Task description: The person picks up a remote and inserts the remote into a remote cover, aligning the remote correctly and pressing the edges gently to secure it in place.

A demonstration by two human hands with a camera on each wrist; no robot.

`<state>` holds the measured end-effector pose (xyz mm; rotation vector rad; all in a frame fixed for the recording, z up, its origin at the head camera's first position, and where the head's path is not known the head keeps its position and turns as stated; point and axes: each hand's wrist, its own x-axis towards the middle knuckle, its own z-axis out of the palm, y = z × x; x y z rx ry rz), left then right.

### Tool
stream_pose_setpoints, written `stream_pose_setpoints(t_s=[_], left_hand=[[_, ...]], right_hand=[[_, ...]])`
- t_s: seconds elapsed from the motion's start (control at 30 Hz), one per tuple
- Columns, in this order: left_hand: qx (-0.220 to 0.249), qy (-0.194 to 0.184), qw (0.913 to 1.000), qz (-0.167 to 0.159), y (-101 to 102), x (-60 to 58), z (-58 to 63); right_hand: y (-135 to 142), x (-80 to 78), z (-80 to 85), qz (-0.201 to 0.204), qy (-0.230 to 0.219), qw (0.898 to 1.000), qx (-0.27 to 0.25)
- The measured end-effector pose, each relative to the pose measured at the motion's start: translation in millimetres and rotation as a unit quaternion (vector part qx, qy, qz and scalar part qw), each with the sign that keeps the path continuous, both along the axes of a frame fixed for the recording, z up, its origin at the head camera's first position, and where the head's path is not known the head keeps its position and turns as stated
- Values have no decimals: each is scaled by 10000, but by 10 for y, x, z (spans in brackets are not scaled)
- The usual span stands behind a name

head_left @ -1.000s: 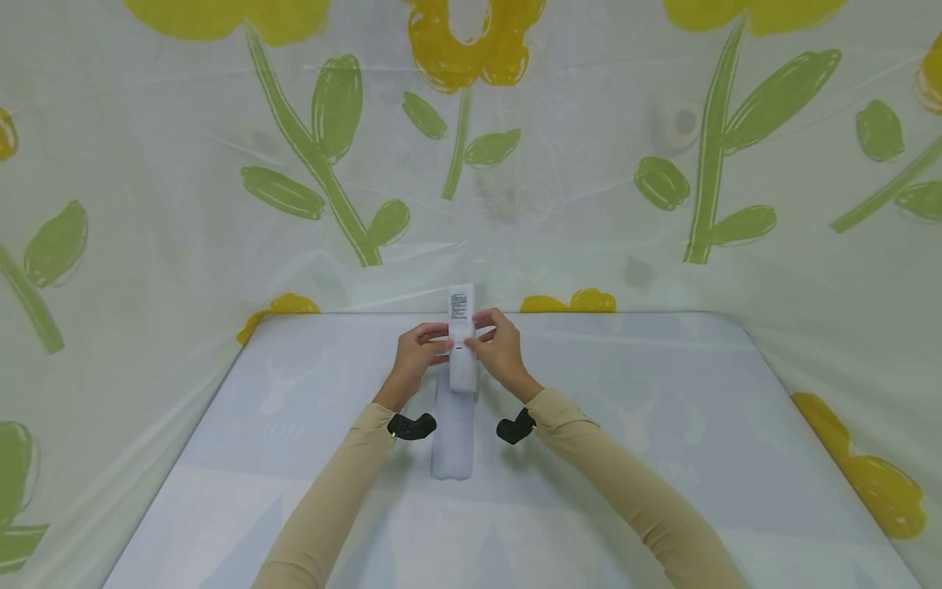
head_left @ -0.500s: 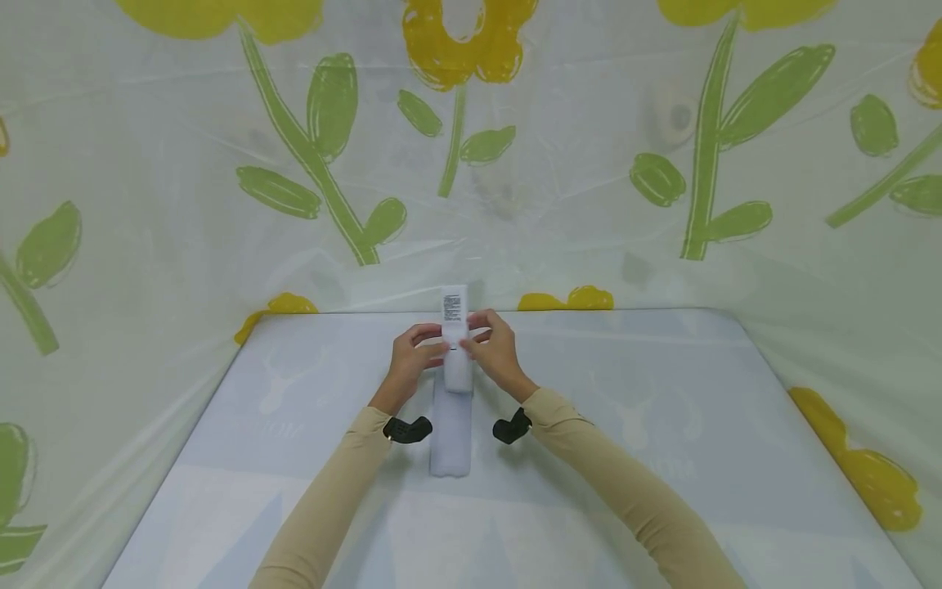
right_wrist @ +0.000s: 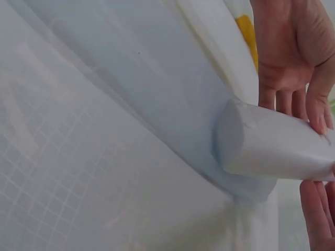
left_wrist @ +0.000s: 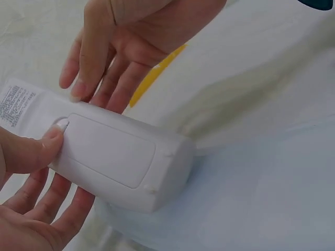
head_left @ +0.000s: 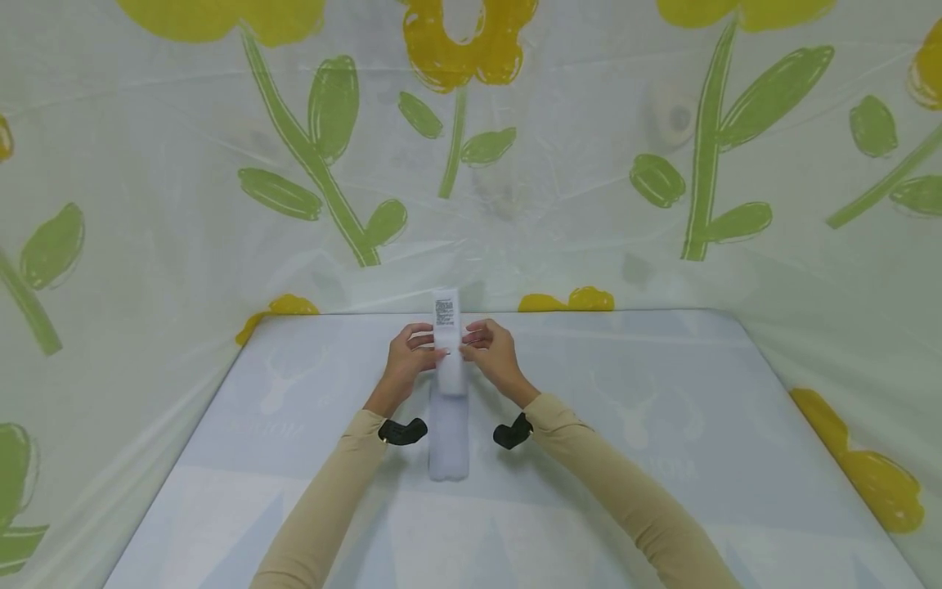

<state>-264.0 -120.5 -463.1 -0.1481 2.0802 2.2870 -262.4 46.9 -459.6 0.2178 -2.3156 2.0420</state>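
Observation:
A white remote control (head_left: 450, 376) is held back side up in front of me, its printed label (left_wrist: 17, 107) at the far end. My left hand (head_left: 405, 360) grips it from the left; the thumb presses the notch of the battery cover (left_wrist: 110, 149), with the other fingers along the side and below. The cover lies flush in the back. On the right side, my right hand (head_left: 496, 358) holds the remote's edge, thumb tip at the rim and fingers reaching under it. The remote's button side is hidden. Under its near end lies a long, flat, pale blue piece (head_left: 448, 442).
The pale patterned tabletop (head_left: 589, 507) spreads to both sides of the forearms. Just beyond its back edge hangs a whitish curtain (head_left: 559, 204) printed with yellow flowers. Black wrist cameras (head_left: 403, 432) sit at both cuffs.
The remote has shifted slightly left and nearer to me. My right thumb has slid from its back to the right edge; the left thumb stays by the cover notch.

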Motion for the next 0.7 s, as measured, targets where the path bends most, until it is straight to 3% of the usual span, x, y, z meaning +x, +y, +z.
stream_pose_setpoints(t_s=[0.1,0.2,0.33,0.5,0.7], left_hand=[[-42,-34,10000,-14,2,-2,1],[-165,-94,9998,-51,5,-8,4],[-402,-219,9989,-132,8,-15,14],[-630,-210,9975,-250,5,-19,25],[-859,-220,9955,-326,-5,-14,47]], right_hand=[[34,17,-36,232,-442,9987,-77],[84,16,-113,728,-1075,9915,28],[145,21,-187,1393,-1505,9756,786],[178,38,-202,1712,-989,9587,2044],[199,44,-214,1983,-311,9284,3127]])
